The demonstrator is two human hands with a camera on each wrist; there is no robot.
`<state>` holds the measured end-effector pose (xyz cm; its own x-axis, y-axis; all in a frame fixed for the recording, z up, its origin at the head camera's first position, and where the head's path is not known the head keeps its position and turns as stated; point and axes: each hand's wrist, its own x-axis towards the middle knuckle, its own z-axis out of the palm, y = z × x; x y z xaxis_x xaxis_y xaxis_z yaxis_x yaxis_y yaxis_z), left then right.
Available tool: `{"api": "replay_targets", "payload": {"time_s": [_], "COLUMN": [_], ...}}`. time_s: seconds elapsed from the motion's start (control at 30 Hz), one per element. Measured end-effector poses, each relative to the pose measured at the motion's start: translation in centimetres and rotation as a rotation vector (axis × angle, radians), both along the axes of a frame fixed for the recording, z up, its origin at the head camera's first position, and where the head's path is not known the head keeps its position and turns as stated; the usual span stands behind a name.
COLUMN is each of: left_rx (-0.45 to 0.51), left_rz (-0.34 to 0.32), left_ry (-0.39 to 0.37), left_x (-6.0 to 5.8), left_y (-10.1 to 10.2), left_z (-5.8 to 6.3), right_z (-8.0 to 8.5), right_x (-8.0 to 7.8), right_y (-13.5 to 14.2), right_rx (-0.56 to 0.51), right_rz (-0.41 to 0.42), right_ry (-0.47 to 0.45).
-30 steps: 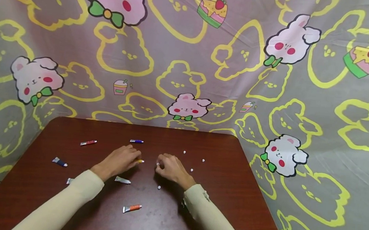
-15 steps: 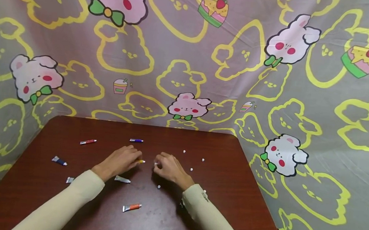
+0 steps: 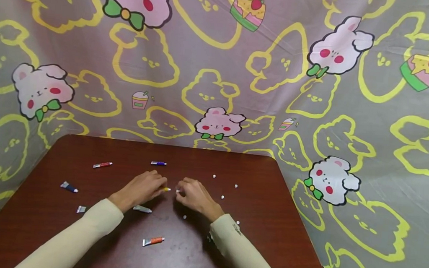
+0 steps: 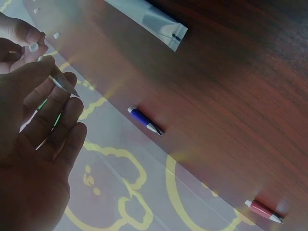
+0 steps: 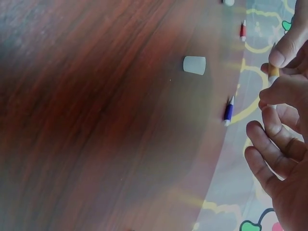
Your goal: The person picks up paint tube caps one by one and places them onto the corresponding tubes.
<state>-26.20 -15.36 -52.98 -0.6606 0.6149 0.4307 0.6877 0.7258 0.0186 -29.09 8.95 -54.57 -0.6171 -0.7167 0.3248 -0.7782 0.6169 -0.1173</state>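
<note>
My left hand pinches a small yellow paint tube between thumb and fingers, its white nozzle end pointing right. Facing it, my right hand pinches a tiny white cap at the thumb and fingertip. Only a narrow gap shows between cap and nozzle in the head view. In the right wrist view the yellow tube is partly hidden by my fingers, and the other fingers of the right hand are loosely bent. A silvery tube lies just below the left hand.
Violet, red, dark blue and orange tubes lie on the brown table. My left sleeve partly covers another tube. Several loose white caps, one here, lie around the right arm. Patterned cloth hangs behind.
My right hand has moved slightly left with the cap, and my left hand slightly right with the yellow tube, so the gap between them has narrowed. The loose tubes and caps stay put.
</note>
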Motion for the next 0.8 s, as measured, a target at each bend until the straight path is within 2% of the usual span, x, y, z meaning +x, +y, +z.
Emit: {"api": "replay_targets", "payload": {"time_s": [0.33, 0.8], "left_rx": [-0.029, -0.015], "left_rz": [0.005, 0.004], "left_ry": [-0.014, -0.051], "left_x": [-0.13, 0.09], "left_y": [0.52, 0.79], "left_z": [-0.14, -0.05], "right_z": [0.01, 0.14], "right_x": [0.05, 0.2], "right_y": [-0.26, -0.69], "right_rx": [0.008, 0.0], "right_rz": [0.001, 0.008], "right_ry": [0.0, 0.0]}}
